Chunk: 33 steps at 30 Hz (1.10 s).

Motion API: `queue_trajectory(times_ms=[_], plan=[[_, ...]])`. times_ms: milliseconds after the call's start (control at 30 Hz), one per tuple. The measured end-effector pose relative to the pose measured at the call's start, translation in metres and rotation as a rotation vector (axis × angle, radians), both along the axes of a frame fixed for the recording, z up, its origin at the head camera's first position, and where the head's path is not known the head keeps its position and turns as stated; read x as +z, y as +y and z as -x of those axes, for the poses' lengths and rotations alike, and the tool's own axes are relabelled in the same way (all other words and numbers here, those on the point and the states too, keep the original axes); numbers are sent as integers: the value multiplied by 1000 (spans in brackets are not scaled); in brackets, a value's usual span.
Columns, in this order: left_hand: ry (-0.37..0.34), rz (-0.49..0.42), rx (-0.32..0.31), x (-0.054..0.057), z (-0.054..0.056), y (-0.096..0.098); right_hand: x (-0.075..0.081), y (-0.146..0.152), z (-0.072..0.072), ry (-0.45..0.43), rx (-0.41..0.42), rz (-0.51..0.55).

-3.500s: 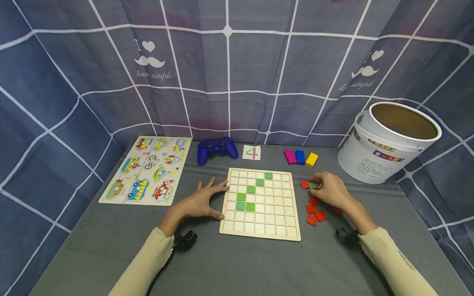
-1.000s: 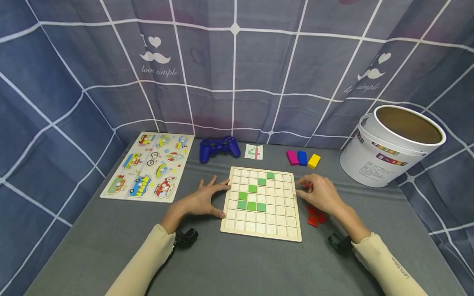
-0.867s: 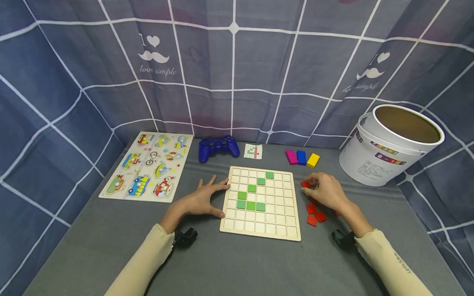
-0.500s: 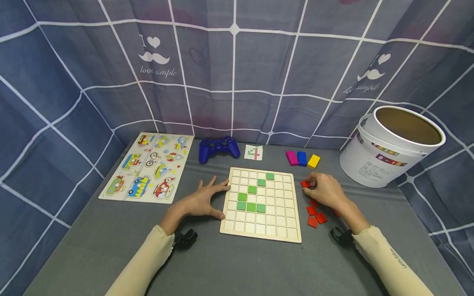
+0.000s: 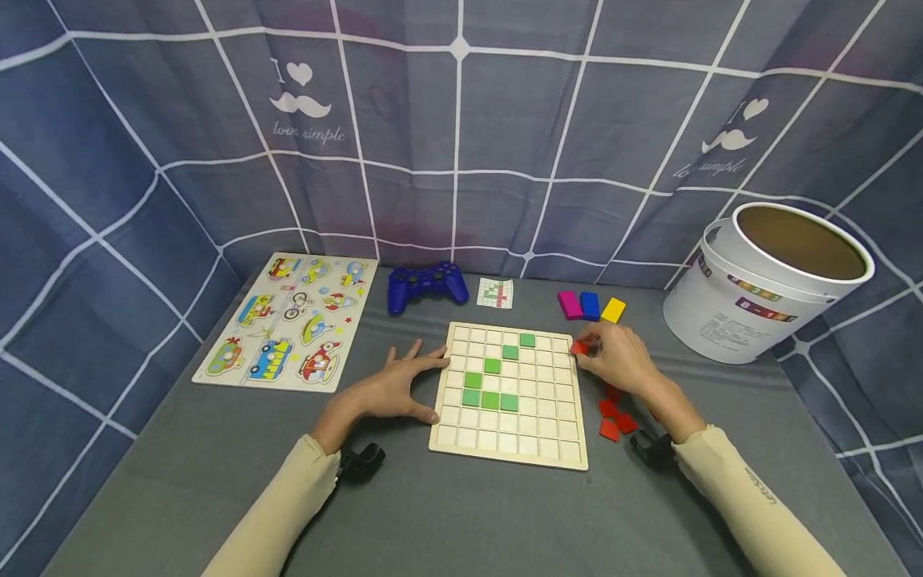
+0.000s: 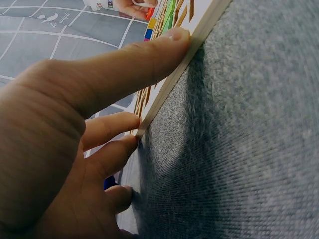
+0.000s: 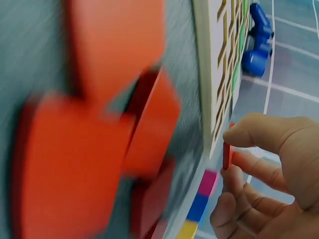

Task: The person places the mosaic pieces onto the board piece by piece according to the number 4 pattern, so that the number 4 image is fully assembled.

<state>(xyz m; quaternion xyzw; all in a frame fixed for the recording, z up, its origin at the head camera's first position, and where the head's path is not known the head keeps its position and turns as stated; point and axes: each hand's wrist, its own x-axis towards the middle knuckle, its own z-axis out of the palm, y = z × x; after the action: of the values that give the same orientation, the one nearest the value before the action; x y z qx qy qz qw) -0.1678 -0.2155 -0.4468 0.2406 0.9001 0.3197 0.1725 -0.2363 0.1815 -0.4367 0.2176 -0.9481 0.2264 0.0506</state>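
Observation:
A square wooden grid board (image 5: 508, 449) lies flat, with several green tiles (image 5: 492, 366) set in a bent line in its cells. My left hand (image 5: 389, 393) has its fingers spread, thumb and fingertips resting on the board's left edge. In the left wrist view the thumb lies along the rim. At the board's upper right edge, my right hand (image 5: 616, 357) pinches a red square tile (image 7: 228, 154) between thumb and fingers. Several loose red tiles (image 5: 609, 429) lie right of the board, below that hand.
Behind the board are a blue game controller (image 5: 427, 287), a small pattern card (image 5: 495, 293), and magenta, blue and yellow blocks (image 5: 590, 306). A white bucket (image 5: 750, 296) stands at the right. A picture puzzle board (image 5: 288, 328) lies at the left, before a curtain (image 5: 404, 120).
A green tile has been added to the board's green line, and none shows by the right hand now. That hand has since picked up a red tile and moved left to the board's edge.

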Motion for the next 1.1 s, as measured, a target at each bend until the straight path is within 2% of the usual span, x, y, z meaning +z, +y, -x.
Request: queue_trajectory(times_ms=[267,1100], plan=[[4,1,-2,0,1,1,-5,-29,1,47,121,49],[1,18,3,1,0,1,-4,-65,4,-28,215,8]])
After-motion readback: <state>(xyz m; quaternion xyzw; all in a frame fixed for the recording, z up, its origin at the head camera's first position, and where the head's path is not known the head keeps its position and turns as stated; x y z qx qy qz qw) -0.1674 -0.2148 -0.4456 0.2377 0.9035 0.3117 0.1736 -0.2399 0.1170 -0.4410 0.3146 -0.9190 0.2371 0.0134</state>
